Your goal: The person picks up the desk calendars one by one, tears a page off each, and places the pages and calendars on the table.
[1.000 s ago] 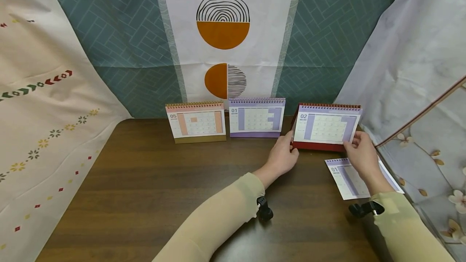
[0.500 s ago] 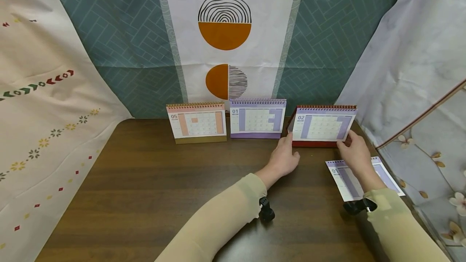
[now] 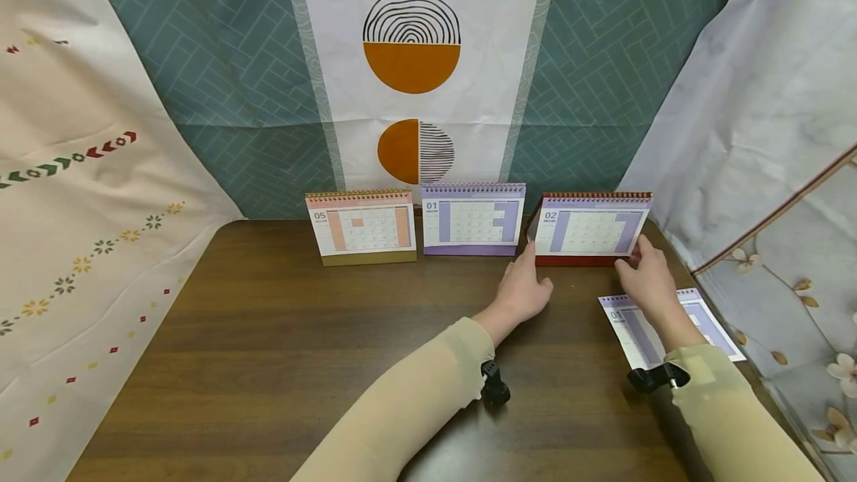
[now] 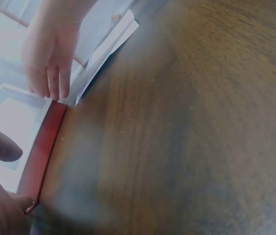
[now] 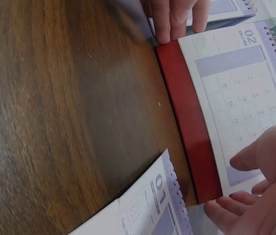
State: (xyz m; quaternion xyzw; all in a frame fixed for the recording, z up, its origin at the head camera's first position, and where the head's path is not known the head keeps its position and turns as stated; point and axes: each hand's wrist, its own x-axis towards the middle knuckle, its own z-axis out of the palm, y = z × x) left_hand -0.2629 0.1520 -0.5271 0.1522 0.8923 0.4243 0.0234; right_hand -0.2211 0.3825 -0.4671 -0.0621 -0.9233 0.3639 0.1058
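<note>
"List what stands at the left."
"One gold-based calendar (image 3: 361,227), upright, showing 05. Next, one purple-based calendar (image 3: 474,220), upright, showing 01."
"Then?"
"Left hand (image 3: 522,288): fingers extended, touching the lower left end of the next item; no closed grip shows."
"And that item?"
"One red-based calendar (image 3: 592,229), showing 02, standing on the tabletop (image 3: 268,348) between the two hands, near the purple-based calendar."
"Right of it?"
"Right hand (image 3: 649,277): fingers fairly straight at the lower right corner, thumb over the printed side; whether the thumb presses, I cannot tell. Lastly, one loose sheet (image 3: 632,329), marked 01, lying partly hidden beneath the right forearm."
"Handling notes for squaring it up?"
"My judgement: press evenly on both ends, low on the stiff red base, so the tent neither twists nor folds. Spare the pages; a thumb could crease them. Lift the right wrist well clear of the sheet."
</note>
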